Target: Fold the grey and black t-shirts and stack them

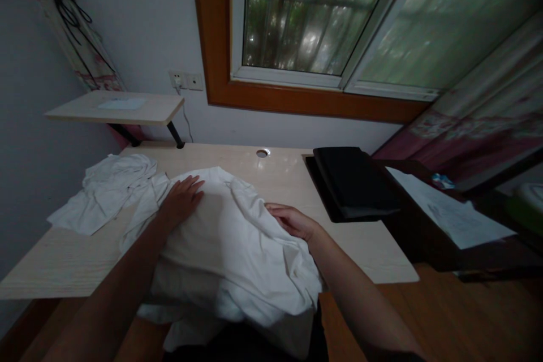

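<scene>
A white garment [237, 237], wrinkled and partly bunched, lies over the front of the desk and hangs down over its near edge. My left hand [182, 198] rests on its upper left part, palm down with the fingers stretched out. At the garment's right edge, my right hand [294, 222] has its fingers curled together around a fold of the fabric. Some fingertips there are hidden by the cloth. To the left of my left hand, a second crumpled white cloth [112, 186] lies on the desk.
The pale wooden desk [212, 154] has a cable hole near the wall. A raised shelf [153, 110] with a paper stands back left. A black folder-like stack [352, 181] lies on the right, beside a dark surface holding papers [458, 212]. A window is behind.
</scene>
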Demonstrator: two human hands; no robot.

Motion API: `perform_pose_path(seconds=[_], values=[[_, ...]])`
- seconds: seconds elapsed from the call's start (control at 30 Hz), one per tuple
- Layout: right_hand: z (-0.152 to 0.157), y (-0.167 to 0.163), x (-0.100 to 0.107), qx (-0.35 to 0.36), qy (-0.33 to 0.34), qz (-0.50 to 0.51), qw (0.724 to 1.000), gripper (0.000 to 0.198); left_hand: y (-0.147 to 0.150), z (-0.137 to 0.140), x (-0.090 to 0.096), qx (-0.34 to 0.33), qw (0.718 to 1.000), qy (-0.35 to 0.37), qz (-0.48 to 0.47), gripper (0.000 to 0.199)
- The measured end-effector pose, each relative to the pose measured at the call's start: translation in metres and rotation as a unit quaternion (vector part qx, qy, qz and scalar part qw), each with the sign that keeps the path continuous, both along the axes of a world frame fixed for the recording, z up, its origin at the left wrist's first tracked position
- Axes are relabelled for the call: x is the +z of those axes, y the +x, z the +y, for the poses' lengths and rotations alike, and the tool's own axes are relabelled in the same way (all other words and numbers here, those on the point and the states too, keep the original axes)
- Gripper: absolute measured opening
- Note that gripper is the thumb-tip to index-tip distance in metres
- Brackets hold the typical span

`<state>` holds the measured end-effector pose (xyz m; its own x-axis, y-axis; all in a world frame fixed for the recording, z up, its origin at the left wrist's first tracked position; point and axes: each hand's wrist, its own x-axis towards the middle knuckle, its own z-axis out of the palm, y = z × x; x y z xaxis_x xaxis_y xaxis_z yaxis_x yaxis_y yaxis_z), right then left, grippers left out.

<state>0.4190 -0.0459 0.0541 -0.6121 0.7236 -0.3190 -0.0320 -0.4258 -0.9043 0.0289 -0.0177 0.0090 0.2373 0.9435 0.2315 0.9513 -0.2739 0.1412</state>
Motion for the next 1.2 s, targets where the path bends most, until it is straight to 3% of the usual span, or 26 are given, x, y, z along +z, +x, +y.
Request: perform_pose_path(seconds=[0.13,0.23,0.5,0.7,1.0,1.1,1.2], values=[[0.007,-0.003,0.007,-0.064,-0.014,0.038,0.997,0.021,-0.004,0.004,-0.001,-0.001,1.000,0.005,0.004,0.053],[0.012,0.001,0.012,-0.099,0.013,0.026,0.995,0.019,-0.008,0.007,-0.001,-0.003,1.000,0.006,0.004,0.052],[0.029,0.023,0.024,-0.171,0.125,0.027,0.977,0.034,-0.019,0.014,-0.002,0.008,1.000,0.006,0.007,0.052],[0.067,0.060,0.050,-0.185,0.137,-0.064,0.971,0.044,-0.021,0.017,-0.003,0.019,1.000,0.003,0.008,0.053],[0.102,0.103,0.096,-0.302,0.236,-0.108,0.917,0.052,-0.024,0.018,-0.005,0.023,0.999,0.015,0.025,0.052],[0.107,0.111,0.093,-0.293,0.276,-0.155,0.902,0.043,-0.026,0.021,-0.007,0.021,0.999,0.029,0.030,0.052],[0.114,0.109,0.077,-0.249,0.311,-0.266,0.878,0.033,-0.027,0.024,-0.007,0.021,0.998,0.047,0.025,0.050]])
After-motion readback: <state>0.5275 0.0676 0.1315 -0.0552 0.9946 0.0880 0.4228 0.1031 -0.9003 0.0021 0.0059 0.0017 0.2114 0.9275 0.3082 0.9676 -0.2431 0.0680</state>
